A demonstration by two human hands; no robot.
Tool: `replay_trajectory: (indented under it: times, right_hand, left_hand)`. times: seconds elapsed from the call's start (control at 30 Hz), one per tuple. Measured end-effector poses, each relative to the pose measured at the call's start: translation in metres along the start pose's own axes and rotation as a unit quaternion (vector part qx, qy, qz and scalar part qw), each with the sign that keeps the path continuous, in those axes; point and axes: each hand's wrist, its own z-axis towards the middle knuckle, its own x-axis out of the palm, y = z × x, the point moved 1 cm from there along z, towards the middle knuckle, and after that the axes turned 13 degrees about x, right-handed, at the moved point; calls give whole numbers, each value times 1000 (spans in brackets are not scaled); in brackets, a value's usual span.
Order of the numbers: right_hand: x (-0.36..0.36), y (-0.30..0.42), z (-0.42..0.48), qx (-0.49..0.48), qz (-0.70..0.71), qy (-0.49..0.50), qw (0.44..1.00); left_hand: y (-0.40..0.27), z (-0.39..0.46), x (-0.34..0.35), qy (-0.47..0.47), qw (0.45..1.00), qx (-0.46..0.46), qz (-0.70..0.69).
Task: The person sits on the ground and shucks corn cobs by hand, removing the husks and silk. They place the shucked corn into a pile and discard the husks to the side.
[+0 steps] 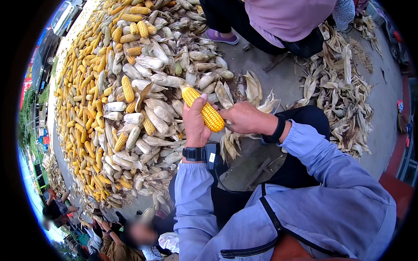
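A bare yellow ear of corn lies in my left hand, with the thumb across its kernels. Its thick end points towards my right hand, whose fingers are curled closed at the stripped husk leaves beside the ear; how firmly they hold them is partly hidden. Dry corn husks hang below and between my hands. Just past my left hand, unhusked ears lie in a heap with husked yellow ears on and among them.
A large pile of yellow corn spreads along the left. A person in a pink top is close in front. Loose husks lie in a heap at the right. Other people sit at the lower left. Pieces of wood rest on the ground below my hands.
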Motion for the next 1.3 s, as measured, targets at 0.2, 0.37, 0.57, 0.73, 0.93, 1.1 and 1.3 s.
replay_trajectory:
  times: [0.2,0.37,0.57,0.73,0.93,1.1,1.3]
  right_hand:
    - [1,-3,-10,-91,-48,-66,993]
    - [9,-22,-7,-64,-159,-60,983]
    - [33,-33,-17,-29,-224,66,972]
    - [15,-17,-11,-28,-155,54,986]
    - [-4,-15,-5,-27,-112,32,993]
    - [-32,-12,-3,-25,-72,9,997]
    - [-38,-4,0,-39,-41,-8,998]
  left_hand:
    - [-12,-10,8,-9,999,44,16]
    - [-33,14,-28,-76,989,128,22]
    - [-57,19,-47,-105,981,162,-5]
    - [-53,17,-55,-116,984,90,-97]
    - [-44,12,-55,-71,977,48,-194]
    - [-8,19,-67,-66,981,-12,-185]
    - [124,-18,-128,-148,965,-213,-46]
